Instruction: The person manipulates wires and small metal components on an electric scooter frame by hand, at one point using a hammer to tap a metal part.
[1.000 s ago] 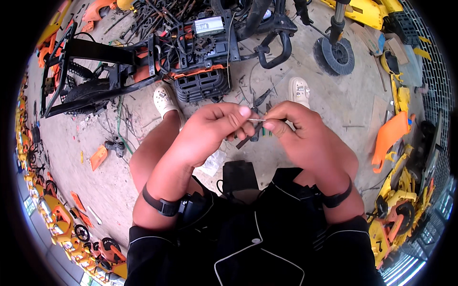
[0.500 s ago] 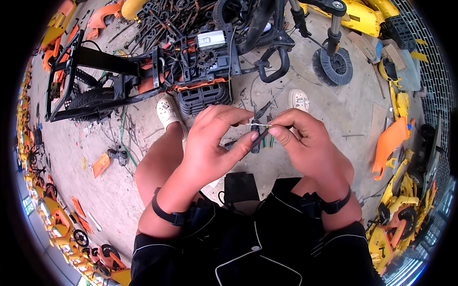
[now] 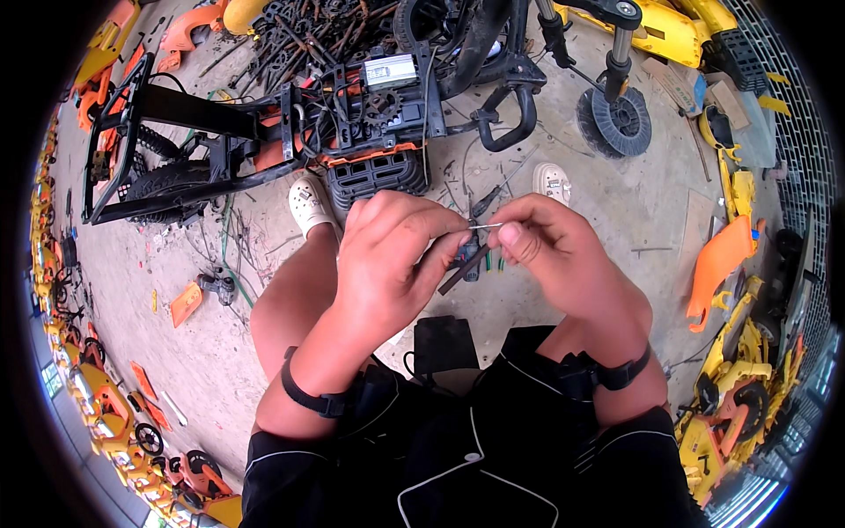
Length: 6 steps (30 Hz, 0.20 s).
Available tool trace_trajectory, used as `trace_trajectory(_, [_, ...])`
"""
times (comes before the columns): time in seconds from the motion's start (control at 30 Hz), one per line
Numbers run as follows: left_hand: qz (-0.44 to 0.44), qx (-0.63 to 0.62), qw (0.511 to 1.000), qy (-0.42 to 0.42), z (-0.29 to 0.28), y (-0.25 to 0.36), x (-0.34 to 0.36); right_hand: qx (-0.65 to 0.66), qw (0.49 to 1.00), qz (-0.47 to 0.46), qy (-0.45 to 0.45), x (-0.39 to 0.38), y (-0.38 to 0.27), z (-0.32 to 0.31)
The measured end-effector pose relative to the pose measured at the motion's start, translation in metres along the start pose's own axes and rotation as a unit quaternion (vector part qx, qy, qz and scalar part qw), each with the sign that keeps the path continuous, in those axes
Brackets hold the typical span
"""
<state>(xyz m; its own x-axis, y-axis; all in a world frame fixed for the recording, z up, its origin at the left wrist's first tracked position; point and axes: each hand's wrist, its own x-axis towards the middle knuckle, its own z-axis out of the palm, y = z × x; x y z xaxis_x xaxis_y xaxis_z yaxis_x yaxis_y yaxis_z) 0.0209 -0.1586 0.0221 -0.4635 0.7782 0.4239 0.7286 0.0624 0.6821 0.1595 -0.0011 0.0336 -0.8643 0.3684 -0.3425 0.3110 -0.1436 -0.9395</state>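
Observation:
A thin silvery strand (image 3: 483,227), which looks like bare wire, stretches between my two hands above the floor. My left hand (image 3: 394,251) pinches its left end between thumb and forefinger. The other end is gripped by my right hand (image 3: 559,255), thumb against bent fingers. From below the right fingers a narrow dark strip (image 3: 461,271) slants down to the left; whether it is joined to the strand I cannot tell. A screwdriver (image 3: 484,206) with a dark handle lies on the floor behind the hands, and other tools beneath are partly covered.
A stripped vehicle frame (image 3: 202,199) with wires and a silver box (image 3: 390,73) lies ahead. Behind it is a heap of black metal parts (image 3: 308,35). A wheel (image 3: 616,123) stands at the far right. Orange and yellow panels (image 3: 723,268) line the right side.
My left thumb and forefinger have closed together on the strand's left end. The dark strip now hangs lower, clear of the left thumb. My right hand has shifted slightly.

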Motion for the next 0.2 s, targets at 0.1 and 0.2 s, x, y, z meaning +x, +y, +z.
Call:
trace_trajectory(0.1, [0.027, 0.030, 0.999, 0.004, 0.0013, -0.0026, -0.0007, 0.065, 0.994, 0.070, -0.048, 0.0022, -0.0021, -0.0039])
trace_trajectory(0.2, [0.040, 0.045, 0.998, -0.003, -0.0033, 0.0027, 0.0036, 0.154, 0.977, 0.130, -0.066, 0.0033, -0.0027, -0.0078])
